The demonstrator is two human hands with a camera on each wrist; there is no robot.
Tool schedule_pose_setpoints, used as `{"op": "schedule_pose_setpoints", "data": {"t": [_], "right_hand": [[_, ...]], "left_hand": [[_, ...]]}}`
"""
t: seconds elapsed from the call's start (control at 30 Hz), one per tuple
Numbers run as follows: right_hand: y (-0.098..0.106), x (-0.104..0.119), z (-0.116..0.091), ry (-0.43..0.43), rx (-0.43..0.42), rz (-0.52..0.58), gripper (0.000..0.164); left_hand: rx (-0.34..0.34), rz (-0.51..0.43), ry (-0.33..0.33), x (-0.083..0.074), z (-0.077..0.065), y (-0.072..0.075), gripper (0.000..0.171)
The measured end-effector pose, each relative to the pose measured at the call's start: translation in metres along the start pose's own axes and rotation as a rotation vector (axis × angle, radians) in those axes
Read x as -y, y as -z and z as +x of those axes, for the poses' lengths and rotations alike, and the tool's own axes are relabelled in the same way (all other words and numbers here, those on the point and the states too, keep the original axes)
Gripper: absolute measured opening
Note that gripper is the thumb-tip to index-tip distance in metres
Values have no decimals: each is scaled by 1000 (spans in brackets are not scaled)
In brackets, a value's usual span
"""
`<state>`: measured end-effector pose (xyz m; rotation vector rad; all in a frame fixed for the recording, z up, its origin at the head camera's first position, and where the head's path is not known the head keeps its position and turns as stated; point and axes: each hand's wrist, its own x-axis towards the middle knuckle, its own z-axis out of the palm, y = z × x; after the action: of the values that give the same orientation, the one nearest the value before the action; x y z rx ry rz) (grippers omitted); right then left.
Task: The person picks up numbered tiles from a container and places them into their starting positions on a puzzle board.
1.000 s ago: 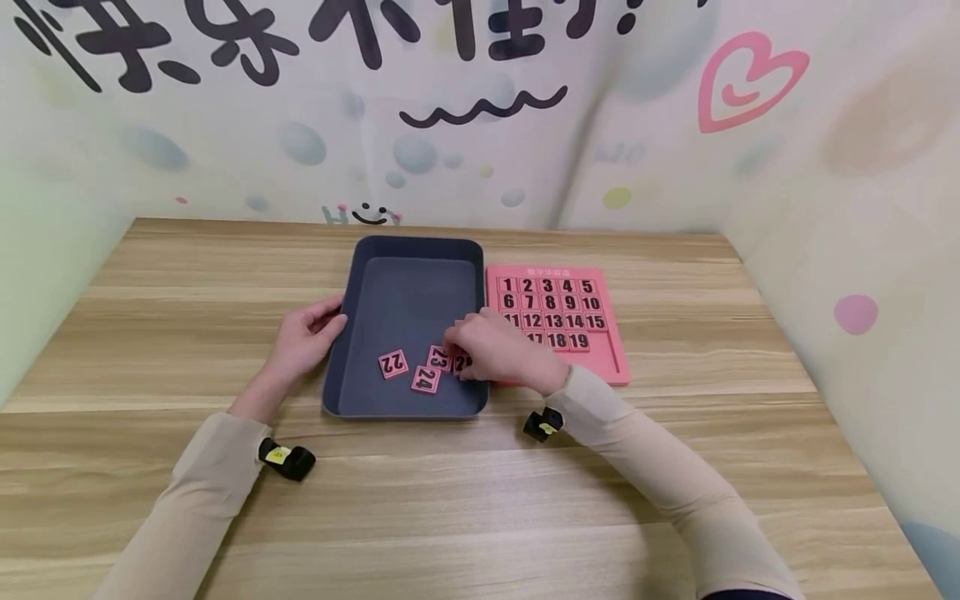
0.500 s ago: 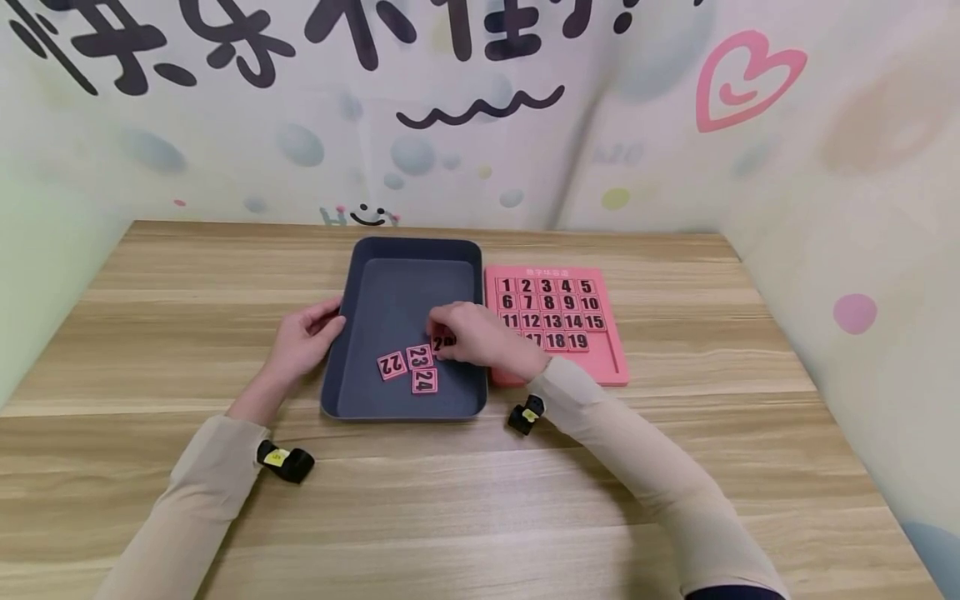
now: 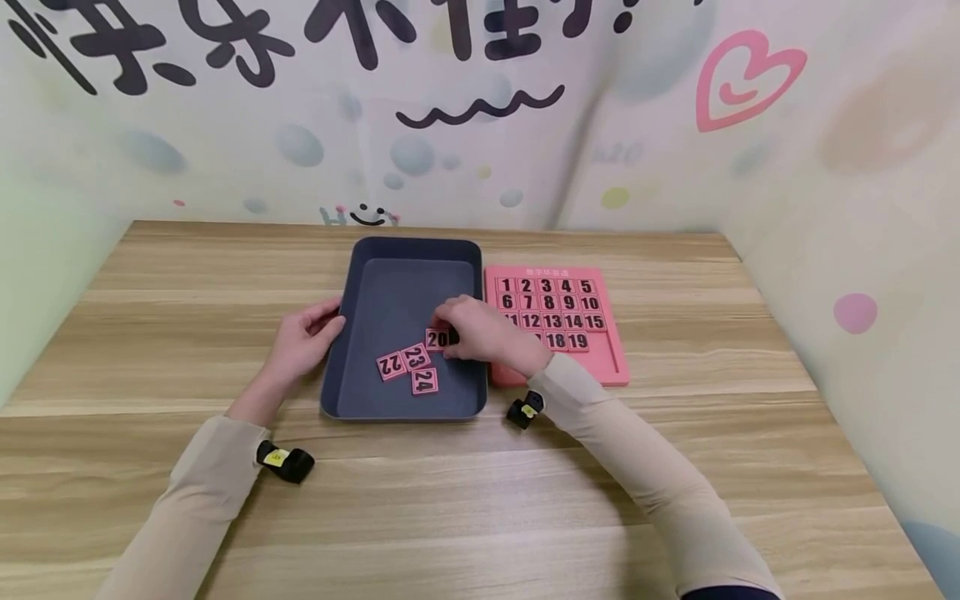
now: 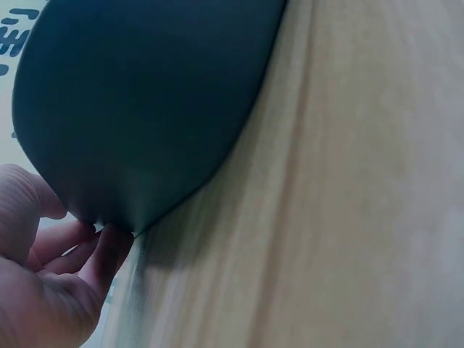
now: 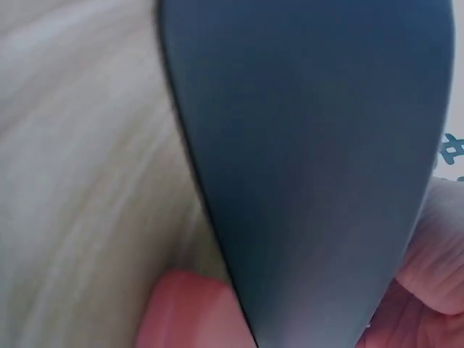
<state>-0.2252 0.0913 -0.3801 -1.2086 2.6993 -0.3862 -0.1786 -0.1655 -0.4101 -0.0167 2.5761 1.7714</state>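
My left hand [image 3: 303, 343] holds the left side of a dark blue-grey tray [image 3: 341, 367], thumb at the rim and fingertips low on the outer wall, as the left wrist view shows at the tray [image 4: 145, 101]. Inside the tray, at its right side, my right hand [image 3: 487, 333] pinches a dark small tile [image 3: 453, 335] stood on edge, its face not readable. Touching it on the left lies a pink number tile 20 [image 3: 437, 339]. Below lie tiles 22 [image 3: 391, 365], 23 [image 3: 415, 357] and 24 [image 3: 424, 381]. In the right wrist view the tray wall hides my fingertips.
A pink number puzzle board [image 3: 617, 350] stands against the tray's right side, with tiles in rows up to 19; my right hand and wrist cover part of its lower left. Both lie on a wooden table [image 3: 450, 508], with a printed wall [image 3: 480, 167] behind.
My right hand has moved left with tile 20, then slightly back right, uncovering it. Tile 23 has been pushed left and turned, close against tile 22. The left hand stays put.
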Motion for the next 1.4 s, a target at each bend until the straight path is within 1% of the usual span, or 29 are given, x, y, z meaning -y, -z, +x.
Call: {"op": "schedule_pose_setpoints", "data": {"t": [0.1,0.23,0.33,0.4,0.53,0.77,0.87,0.97,1.13,1.2,1.3,1.4], "right_hand": [[1,0,0,-14,8,-11,32],[0,-2,1,-14,-10,24,30],[1,-4,-1,-7,-47,86,29],[3,-7,-5,-5,-68,147,29],[12,-12,-17,-5,-100,249,29],[29,-29,-49,18,-192,389,30],[33,-40,-65,36,-240,405,30],[37,-52,-81,28,-283,380,30],[40,-77,-110,-27,-316,403,33],[39,-88,-122,-62,-324,403,33],[37,-103,-139,-115,-326,380,33],[34,-115,-153,-182,-310,351,33]], "left_hand": [[1,1,2,-1,0,0,43],[6,19,16,-2,-1,1,43],[8,27,22,-2,-1,1,43],[7,30,21,-2,-1,1,43],[3,37,10,-1,0,0,42],[-4,24,-9,0,0,-1,42],[-3,19,-4,-1,-1,-1,42],[-1,28,0,-1,-1,-1,42],[4,37,-6,-1,0,-1,42],[3,33,-9,-1,0,-1,42],[0,29,-7,0,0,-1,42],[-1,30,-2,1,0,-1,42]]}}
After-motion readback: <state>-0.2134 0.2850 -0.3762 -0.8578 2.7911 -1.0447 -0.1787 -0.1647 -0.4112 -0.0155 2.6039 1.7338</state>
